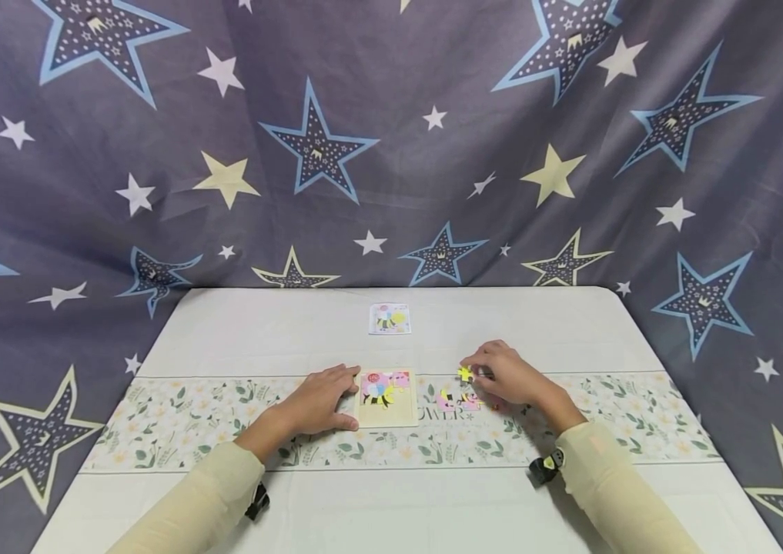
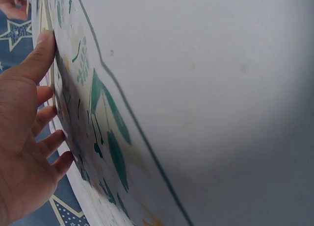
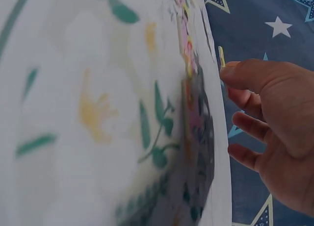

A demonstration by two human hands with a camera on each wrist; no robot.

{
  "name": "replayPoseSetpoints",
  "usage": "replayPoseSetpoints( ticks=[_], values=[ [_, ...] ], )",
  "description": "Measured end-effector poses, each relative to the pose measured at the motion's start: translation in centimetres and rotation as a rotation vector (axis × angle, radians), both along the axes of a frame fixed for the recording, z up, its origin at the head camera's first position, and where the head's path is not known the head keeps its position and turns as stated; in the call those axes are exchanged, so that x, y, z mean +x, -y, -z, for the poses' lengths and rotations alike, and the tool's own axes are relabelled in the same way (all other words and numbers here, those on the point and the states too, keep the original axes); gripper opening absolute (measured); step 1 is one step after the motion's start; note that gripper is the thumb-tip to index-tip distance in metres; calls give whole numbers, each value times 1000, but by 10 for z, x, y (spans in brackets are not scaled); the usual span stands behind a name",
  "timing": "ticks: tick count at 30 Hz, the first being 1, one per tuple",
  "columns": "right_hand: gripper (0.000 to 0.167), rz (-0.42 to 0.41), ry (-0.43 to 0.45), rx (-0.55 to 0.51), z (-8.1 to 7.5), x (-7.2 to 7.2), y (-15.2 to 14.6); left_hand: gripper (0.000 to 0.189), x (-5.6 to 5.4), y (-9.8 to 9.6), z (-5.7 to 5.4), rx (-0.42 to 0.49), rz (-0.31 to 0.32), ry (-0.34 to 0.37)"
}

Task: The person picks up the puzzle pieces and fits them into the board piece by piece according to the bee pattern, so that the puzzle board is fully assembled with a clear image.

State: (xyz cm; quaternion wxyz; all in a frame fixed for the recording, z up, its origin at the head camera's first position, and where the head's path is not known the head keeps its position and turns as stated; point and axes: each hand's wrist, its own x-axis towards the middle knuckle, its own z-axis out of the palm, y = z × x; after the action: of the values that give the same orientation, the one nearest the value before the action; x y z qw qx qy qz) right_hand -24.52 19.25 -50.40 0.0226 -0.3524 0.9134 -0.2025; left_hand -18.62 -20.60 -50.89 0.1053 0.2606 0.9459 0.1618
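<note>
My left hand (image 1: 322, 400), in the head view, lies spread and relaxed along the left edge of the puzzle board (image 1: 387, 417), thumb at its near corner and fingertips towards its far one, touching without gripping; my right hand (image 1: 510, 375), to the right of the board, has thumb and fingertips brought together, pinching a yellow piece (image 1: 465, 375) above the cloth. The board is partly filled with a bee picture, its near strip bare wood; loose pieces (image 1: 446, 401), pink, yellow and black, lie right of the board, below my right hand, which partly hides the rightmost, so I cannot count them; a picture card (image 1: 389, 319) with a similar bee lies beyond the board; a floral band (image 1: 183, 423) runs beneath it across the white table (image 1: 391, 508), and a starred curtain (image 1: 391, 208) hangs behind.

In the left wrist view, my thumb rests on the board's edge, fingers apart and slightly bent beside it; the board shows only edge-on, partly covered by my hand.

In the right wrist view, the yellow piece stands thin between thumb and fingertip, clear of the table, my other fingers loosely bent; the loose pieces form a blurred strip, too slanted for their shapes to be told.
</note>
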Motion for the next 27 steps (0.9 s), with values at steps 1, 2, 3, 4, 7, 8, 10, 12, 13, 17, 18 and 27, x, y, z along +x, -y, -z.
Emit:
replayPoseSetpoints(
  ticks=[1, 2, 3, 4, 7, 8, 10, 12, 13, 17, 18, 27],
  values=[
    [32, -7, -1, -8, 0, -1, 2, 65, 0, 0, 0, 1, 0, 2],
    [32, -14, -5, -13, -1, -1, 4, 66, 0, 0, 0, 1, 0, 3],
    [32, -21, -5, -19, -1, -1, 6, 66, 0, -1, -1, 1, 0, 4],
    [32, -26, 0, -27, -2, -2, 8, 66, 1, -1, -1, 2, 0, 6],
    [32, -40, 17, -43, -3, -3, 14, 66, 1, -2, -1, 0, -3, 12],
    [32, -41, 23, -47, -3, -3, 17, 66, 1, -2, -1, -2, -5, 13],
    [33, -43, 39, -56, -4, -4, 22, 66, 1, -2, -1, -3, -11, 13],
    [32, -47, 47, -63, -3, -4, 27, 66, 1, -3, -1, -6, -18, 12],
    [32, -52, 49, -68, -4, -4, 30, 66, 1, -3, 0, -7, -21, 12],
    [31, -72, 78, -91, -2, -3, 42, 67, 0, -2, 0, -8, -28, 15],
    [32, -73, 86, -93, -2, -2, 45, 68, 0, -2, 1, -5, -27, 17],
    [33, -90, 116, -56, 5, 2, 69, 68, 0, -2, 1, -1, -26, 18]
  ],
)
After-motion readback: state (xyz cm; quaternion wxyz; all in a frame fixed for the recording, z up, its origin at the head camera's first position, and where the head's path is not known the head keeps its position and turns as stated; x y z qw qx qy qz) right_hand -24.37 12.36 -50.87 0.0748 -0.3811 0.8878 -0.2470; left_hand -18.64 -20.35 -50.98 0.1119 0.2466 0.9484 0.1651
